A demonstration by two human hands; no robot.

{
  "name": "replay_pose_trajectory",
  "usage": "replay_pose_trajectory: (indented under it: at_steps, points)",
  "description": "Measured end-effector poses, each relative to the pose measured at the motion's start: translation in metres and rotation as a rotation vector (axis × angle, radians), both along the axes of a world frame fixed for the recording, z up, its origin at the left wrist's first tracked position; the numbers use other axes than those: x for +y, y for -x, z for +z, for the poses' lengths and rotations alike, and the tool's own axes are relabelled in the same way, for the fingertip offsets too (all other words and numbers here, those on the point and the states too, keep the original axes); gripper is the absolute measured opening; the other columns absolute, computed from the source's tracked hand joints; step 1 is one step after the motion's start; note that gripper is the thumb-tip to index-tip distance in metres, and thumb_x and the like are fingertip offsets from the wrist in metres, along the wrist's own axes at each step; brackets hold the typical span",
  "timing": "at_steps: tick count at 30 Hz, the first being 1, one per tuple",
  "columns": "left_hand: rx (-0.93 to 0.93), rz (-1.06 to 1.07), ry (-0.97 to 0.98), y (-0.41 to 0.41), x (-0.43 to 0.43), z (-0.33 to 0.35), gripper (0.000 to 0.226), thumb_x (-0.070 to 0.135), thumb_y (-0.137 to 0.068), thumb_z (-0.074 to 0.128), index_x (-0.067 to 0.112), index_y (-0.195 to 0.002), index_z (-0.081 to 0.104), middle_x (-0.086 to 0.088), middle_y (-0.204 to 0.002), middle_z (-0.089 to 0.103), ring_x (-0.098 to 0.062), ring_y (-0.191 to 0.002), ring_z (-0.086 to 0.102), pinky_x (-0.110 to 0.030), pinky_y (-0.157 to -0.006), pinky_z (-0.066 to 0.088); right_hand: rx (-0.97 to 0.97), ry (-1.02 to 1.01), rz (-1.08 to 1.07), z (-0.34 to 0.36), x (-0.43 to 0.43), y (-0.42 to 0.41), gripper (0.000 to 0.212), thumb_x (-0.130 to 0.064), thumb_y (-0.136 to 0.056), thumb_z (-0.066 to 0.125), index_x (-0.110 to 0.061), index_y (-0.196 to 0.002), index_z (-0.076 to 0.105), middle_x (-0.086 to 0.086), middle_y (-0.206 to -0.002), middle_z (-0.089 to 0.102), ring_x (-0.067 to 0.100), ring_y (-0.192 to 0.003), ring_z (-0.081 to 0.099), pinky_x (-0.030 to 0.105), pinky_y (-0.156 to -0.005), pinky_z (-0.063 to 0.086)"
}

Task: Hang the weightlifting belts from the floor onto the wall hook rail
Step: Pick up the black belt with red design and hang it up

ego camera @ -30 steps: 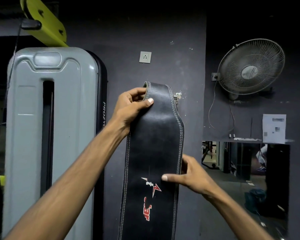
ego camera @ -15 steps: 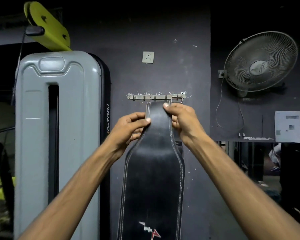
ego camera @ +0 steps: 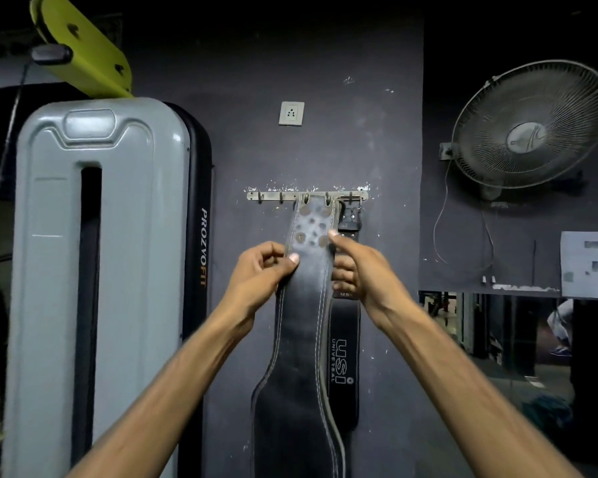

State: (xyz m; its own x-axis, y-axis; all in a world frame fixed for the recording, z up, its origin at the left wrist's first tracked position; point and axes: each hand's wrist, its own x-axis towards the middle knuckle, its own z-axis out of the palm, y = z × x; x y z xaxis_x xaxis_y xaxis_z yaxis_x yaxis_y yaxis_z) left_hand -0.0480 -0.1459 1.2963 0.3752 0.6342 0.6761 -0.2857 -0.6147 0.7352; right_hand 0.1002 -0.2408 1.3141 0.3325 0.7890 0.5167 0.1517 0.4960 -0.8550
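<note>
1. My left hand (ego camera: 259, 270) and right hand (ego camera: 356, 267) pinch the black belt (ego camera: 308, 305) at its edges, fingers closed on it.
2. Its holed end sits on the hook rail (ego camera: 273, 195), beside a second belt (ego camera: 346, 357) hanging there.

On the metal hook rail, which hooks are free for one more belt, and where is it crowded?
The steel hook rail has bare hooks at its left end, beside the grey machine cover. The middle holds the stitched black leather belt; the right end holds the printed black belt.
</note>
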Motion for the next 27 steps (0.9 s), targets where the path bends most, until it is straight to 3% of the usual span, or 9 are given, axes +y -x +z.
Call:
replay_pose_trajectory:
  at_steps: [3, 7, 12, 16, 18, 21, 24, 27]
  points:
    - [0.066, 0.025, -0.093, -0.008, 0.004, -0.023, 0.011, 0.010, -0.093, 0.067, 0.009, -0.083, 0.064, -0.004, -0.066, 0.055, -0.006, -0.051, 0.045, -0.015, -0.050, 0.037, 0.031, -0.041, -0.051, 0.012, 0.020, -0.012, 0.019, -0.030, -0.097, 0.068, -0.012, -0.100, 0.072, 0.000, -0.077, 0.077, 0.011, -0.064, 0.069, 0.022, -0.059, 0.055]
    - [0.181, 0.053, -0.106, -0.024, 0.023, -0.040, 0.015, 0.015, -0.093, 0.068, 0.004, -0.085, 0.061, -0.004, -0.070, 0.059, -0.020, -0.062, 0.052, -0.020, -0.051, 0.041, 0.065, -0.151, -0.140, 0.008, 0.057, -0.025, 0.004, -0.011, -0.093, 0.071, -0.015, -0.092, 0.071, 0.003, -0.084, 0.075, 0.013, -0.070, 0.068, 0.027, -0.065, 0.056]
    - [0.306, 0.067, -0.151, -0.041, 0.069, -0.034, 0.037, 0.038, -0.100, 0.054, 0.005, -0.091, 0.068, 0.006, -0.075, 0.070, -0.013, -0.064, 0.067, -0.022, -0.056, 0.046, 0.108, -0.239, -0.148, -0.009, 0.107, -0.036, 0.020, 0.002, -0.093, 0.066, -0.008, -0.110, 0.069, 0.008, -0.094, 0.077, 0.016, -0.077, 0.072, 0.030, -0.065, 0.059]
    - [0.268, 0.115, -0.136, -0.061, 0.127, -0.015, 0.048, 0.042, -0.100, 0.051, -0.002, -0.097, 0.070, -0.006, -0.078, 0.071, -0.007, -0.061, 0.060, -0.017, -0.054, 0.047, 0.053, -0.249, -0.169, -0.019, 0.152, -0.041, 0.026, 0.006, -0.091, 0.066, -0.006, -0.115, 0.067, 0.015, -0.104, 0.076, 0.021, -0.089, 0.072, 0.039, -0.080, 0.061]
    - [0.180, 0.047, -0.065, -0.073, 0.155, -0.010, 0.039, 0.034, -0.099, 0.057, -0.004, -0.099, 0.069, -0.005, -0.074, 0.068, -0.006, -0.060, 0.058, -0.019, -0.054, 0.046, 0.049, -0.257, -0.163, -0.015, 0.173, -0.048, 0.033, 0.009, -0.090, 0.066, -0.009, -0.118, 0.066, 0.012, -0.103, 0.075, 0.018, -0.087, 0.071, 0.037, -0.080, 0.061]
    - [0.065, -0.033, -0.064, -0.092, 0.185, -0.001, 0.017, 0.007, -0.094, 0.066, -0.002, -0.108, 0.065, -0.004, -0.078, 0.067, -0.002, -0.052, 0.059, -0.018, -0.052, 0.045, 0.013, -0.336, -0.245, -0.001, 0.202, -0.063, 0.045, 0.016, -0.087, 0.064, -0.010, -0.124, 0.065, 0.014, -0.123, 0.067, 0.011, -0.102, 0.066, 0.028, -0.090, 0.059]
    - [0.082, 0.006, -0.202, -0.112, 0.210, 0.005, 0.046, -0.003, -0.087, 0.070, 0.011, -0.129, 0.058, 0.003, -0.095, 0.070, -0.012, -0.057, 0.069, -0.027, -0.061, 0.058, -0.014, -0.390, -0.339, 0.003, 0.228, -0.080, 0.052, 0.014, -0.084, 0.070, -0.012, -0.129, 0.061, 0.010, -0.131, 0.064, 0.015, -0.122, 0.062, 0.036, -0.103, 0.055]
    - [0.033, 0.046, -0.230, -0.133, 0.237, 0.008, 0.056, 0.001, -0.087, 0.072, 0.014, -0.139, 0.055, 0.011, -0.088, 0.069, -0.007, -0.056, 0.069, -0.034, -0.073, 0.060, -0.019, -0.386, -0.401, 0.002, 0.254, -0.101, 0.054, 0.004, -0.084, 0.077, -0.015, -0.131, 0.059, 0.009, -0.133, 0.064, 0.021, -0.126, 0.061, 0.036, -0.101, 0.056]
